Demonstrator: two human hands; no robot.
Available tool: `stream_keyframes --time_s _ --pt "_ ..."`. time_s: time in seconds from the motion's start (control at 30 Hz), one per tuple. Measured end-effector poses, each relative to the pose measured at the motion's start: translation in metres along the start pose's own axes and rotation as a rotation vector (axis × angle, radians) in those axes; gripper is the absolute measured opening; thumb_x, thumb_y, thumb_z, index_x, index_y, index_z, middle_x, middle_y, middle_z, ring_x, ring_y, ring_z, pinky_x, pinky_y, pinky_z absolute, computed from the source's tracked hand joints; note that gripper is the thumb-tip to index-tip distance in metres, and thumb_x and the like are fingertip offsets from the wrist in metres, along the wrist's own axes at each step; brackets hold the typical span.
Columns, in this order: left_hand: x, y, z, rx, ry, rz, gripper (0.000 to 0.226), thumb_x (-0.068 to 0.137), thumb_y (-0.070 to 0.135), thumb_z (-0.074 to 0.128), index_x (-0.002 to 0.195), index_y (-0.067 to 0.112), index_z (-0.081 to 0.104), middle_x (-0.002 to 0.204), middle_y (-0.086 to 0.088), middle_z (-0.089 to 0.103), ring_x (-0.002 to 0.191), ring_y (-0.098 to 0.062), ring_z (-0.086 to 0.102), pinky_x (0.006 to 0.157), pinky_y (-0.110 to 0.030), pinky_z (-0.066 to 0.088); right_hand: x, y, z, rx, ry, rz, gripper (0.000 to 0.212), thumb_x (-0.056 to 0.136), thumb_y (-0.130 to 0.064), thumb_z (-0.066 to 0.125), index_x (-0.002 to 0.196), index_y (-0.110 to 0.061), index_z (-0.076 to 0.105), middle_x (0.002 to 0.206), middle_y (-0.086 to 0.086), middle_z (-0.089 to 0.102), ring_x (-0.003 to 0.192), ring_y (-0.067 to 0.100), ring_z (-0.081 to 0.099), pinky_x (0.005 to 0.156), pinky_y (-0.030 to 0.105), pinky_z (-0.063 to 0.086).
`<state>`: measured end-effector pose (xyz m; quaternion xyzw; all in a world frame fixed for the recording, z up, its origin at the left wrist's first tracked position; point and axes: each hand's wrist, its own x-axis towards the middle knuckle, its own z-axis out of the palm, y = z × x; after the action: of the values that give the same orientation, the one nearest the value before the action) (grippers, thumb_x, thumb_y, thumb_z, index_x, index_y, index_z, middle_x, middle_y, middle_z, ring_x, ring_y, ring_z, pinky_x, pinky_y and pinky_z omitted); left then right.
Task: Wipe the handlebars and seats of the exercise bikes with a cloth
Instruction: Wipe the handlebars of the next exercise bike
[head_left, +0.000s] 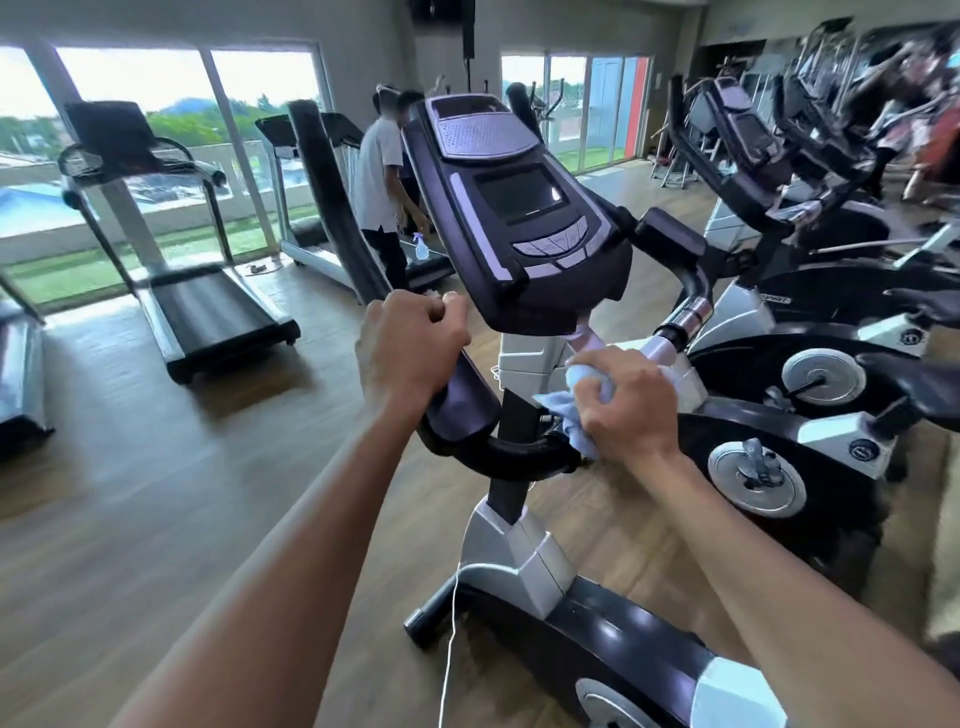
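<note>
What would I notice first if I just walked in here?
Probably the big dark console of the exercise bike, tilting up in the middle. Just below it, the left hand grips the left handlebar, while the right hand bunches a pale blue cloth against the bar. Treadmills stand by the bright windows on the left.

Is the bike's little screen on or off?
Off, it seems: the screen is dark, showing only a glint of reflected light, no numbers.

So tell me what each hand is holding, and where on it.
Left hand grips the bike's left handlebar at its upper bend. Right hand holds the bunched cloth around its middle.
</note>
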<state>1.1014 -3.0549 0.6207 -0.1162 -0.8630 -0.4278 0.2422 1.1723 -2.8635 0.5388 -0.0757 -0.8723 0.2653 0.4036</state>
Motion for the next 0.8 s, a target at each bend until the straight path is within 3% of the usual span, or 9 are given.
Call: stream_keyframes --time_s 0.1,0.2,0.27,0.37,0.43,0.47,0.57,0.7,0.8 --pt "0.001 0.0 0.0 -0.008 0.012 -0.028 0.041 0.093 0.04 0.054 0.066 0.021 0.079 0.058 0.005 0.067 0.073 -0.017 0.062 0.068 -0.03 0.044 -0.044 -0.029 0.013 0.034 -0.091 -0.244 0.037 0.073 -0.027 0.05 0.098 -0.016 0.075 0.093 -0.001 0.073 0.084 0.025 0.064 0.083 0.037 0.049" --pt "0.001 0.001 0.0 -0.046 -0.006 -0.043 0.041 0.091 0.039 0.054 0.062 0.024 0.078 0.05 0.014 0.063 0.067 -0.012 0.063 0.068 -0.03 0.049 -0.039 -0.034 0.008 -0.007 -0.135 -0.308 0.036 0.073 -0.031 0.049 0.095 -0.02 0.075 0.088 -0.001 0.072 0.081 0.027 0.064 0.078 0.037 0.049" --pt "0.0 0.003 -0.001 -0.052 -0.007 -0.052 0.041 0.09 0.039 0.053 0.061 0.025 0.078 0.05 0.009 0.063 0.065 -0.014 0.063 0.068 -0.032 0.052 -0.018 -0.041 0.002 -0.132 -0.268 -0.259 0.037 0.075 -0.042 0.042 0.087 -0.029 0.074 0.083 -0.003 0.071 0.082 0.027 0.063 0.07 0.035 0.042" --pt "0.0 0.003 -0.003 -0.042 -0.011 -0.051 0.041 0.09 0.039 0.053 0.061 0.025 0.079 0.051 0.005 0.064 0.066 -0.016 0.063 0.067 -0.033 0.052 0.004 -0.053 0.006 -0.328 -0.47 -0.237 0.032 0.074 -0.046 0.036 0.069 -0.028 0.062 0.072 0.004 0.058 0.076 0.03 0.053 0.065 0.035 0.032" --pt "0.0 0.002 -0.004 -0.035 -0.024 -0.065 0.04 0.091 0.038 0.054 0.062 0.025 0.079 0.052 0.009 0.064 0.07 -0.015 0.063 0.067 -0.031 0.046 -0.004 -0.055 0.007 -0.277 -0.442 -0.255 0.025 0.077 -0.042 0.037 0.061 -0.029 0.051 0.072 0.002 0.059 0.076 0.03 0.055 0.064 0.036 0.032" --pt "-0.001 0.001 -0.004 -0.038 -0.026 -0.065 0.04 0.091 0.038 0.054 0.062 0.025 0.078 0.053 0.01 0.065 0.071 -0.014 0.063 0.068 -0.031 0.045 -0.014 -0.051 0.007 -0.207 -0.378 -0.256 0.022 0.079 -0.039 0.039 0.065 -0.031 0.054 0.076 0.001 0.064 0.078 0.029 0.059 0.066 0.037 0.035" --pt "-0.001 0.001 -0.001 -0.03 -0.014 -0.056 0.041 0.09 0.039 0.054 0.062 0.022 0.077 0.056 0.006 0.067 0.07 -0.015 0.064 0.067 -0.031 0.047 -0.043 -0.042 0.002 -0.036 -0.241 -0.257 0.034 0.08 -0.03 0.044 0.095 -0.02 0.073 0.09 -0.001 0.072 0.083 0.026 0.063 0.077 0.039 0.048" --pt "0.001 0.0 -0.001 -0.019 -0.006 -0.058 0.041 0.092 0.038 0.055 0.06 0.023 0.077 0.05 0.024 0.06 0.062 -0.001 0.059 0.058 -0.019 0.037 -0.009 -0.046 0.002 -0.142 -0.427 -0.227 0.045 0.081 -0.043 0.029 0.084 -0.023 0.07 0.09 0.0 0.072 0.089 0.028 0.065 0.076 0.042 0.049" --pt "-0.001 -0.001 -0.001 -0.019 -0.012 -0.048 0.041 0.092 0.037 0.055 0.06 0.022 0.077 0.049 0.023 0.061 0.062 0.001 0.058 0.057 -0.017 0.035 -0.019 -0.049 0.011 -0.146 -0.357 -0.278 0.048 0.092 -0.039 0.03 0.092 -0.02 0.074 0.1 0.001 0.075 0.098 0.027 0.065 0.087 0.039 0.048"
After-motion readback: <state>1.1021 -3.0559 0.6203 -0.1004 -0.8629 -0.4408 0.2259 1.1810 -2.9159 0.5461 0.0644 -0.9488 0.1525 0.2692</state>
